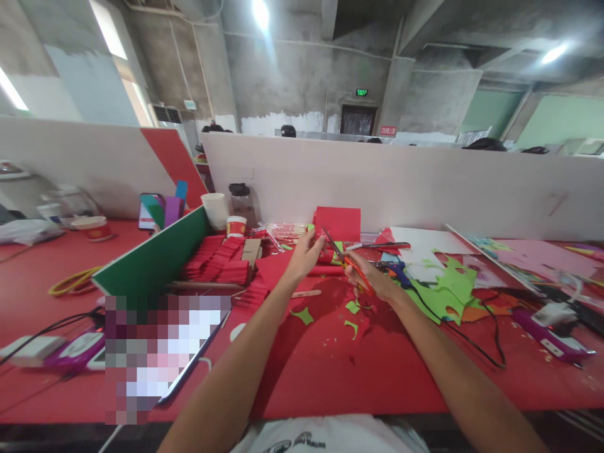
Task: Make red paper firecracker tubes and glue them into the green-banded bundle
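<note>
My right hand [369,275] grips a pair of scissors [357,269] by its orange-red handles. The scissors' dark blades point up and left, towards the fingertips of my left hand [306,253]. Those left fingers are pinched together close to the blade tips; what they hold is too small to make out. Just behind them stands a red sheet [338,221]. Below my hands, small green paper scraps [303,316] lie on the red tabletop [340,384]. A flat wooden stick [306,293] rests beside my left forearm.
Folded red paper pieces [219,261] are piled at the left, by a green board [151,258]. A paper cup [236,226] and a dark bottle [242,204] stand behind them. Cut green sheets [448,286], a blue glue gun [399,274] with its cord and a purple power strip [542,336] lie at right.
</note>
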Available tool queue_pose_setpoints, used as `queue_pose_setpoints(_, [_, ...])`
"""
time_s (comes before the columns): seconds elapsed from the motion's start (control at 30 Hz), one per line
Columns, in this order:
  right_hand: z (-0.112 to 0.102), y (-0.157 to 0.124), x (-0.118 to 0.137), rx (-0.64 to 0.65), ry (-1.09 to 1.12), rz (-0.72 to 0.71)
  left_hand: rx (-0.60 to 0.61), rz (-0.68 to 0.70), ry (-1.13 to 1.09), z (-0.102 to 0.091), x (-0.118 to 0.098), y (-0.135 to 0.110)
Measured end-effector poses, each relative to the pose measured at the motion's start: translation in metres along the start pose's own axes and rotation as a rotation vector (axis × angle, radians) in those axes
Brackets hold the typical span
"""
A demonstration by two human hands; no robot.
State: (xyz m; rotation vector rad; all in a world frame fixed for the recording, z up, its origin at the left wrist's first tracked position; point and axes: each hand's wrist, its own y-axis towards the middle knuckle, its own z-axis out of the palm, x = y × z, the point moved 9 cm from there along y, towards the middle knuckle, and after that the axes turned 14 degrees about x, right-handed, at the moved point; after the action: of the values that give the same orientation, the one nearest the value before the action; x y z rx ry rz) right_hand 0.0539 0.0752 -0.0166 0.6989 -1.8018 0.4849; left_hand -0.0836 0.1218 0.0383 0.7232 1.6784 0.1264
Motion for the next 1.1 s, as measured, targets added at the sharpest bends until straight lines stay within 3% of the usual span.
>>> queue_pose_setpoints(0.47, [0.0012,-0.0014,0.0085,-0.044,0.099,-0.055,0.0,0.02,-0.003,-0.0001,-0.0019,0.0005])
queue_pose_setpoints(1.1, [-0.0029,0.0005,0.006,-0.081,0.043,-0.098,-0.004,0.028,-0.061,-0.0008,-0.0044,-0.0008])
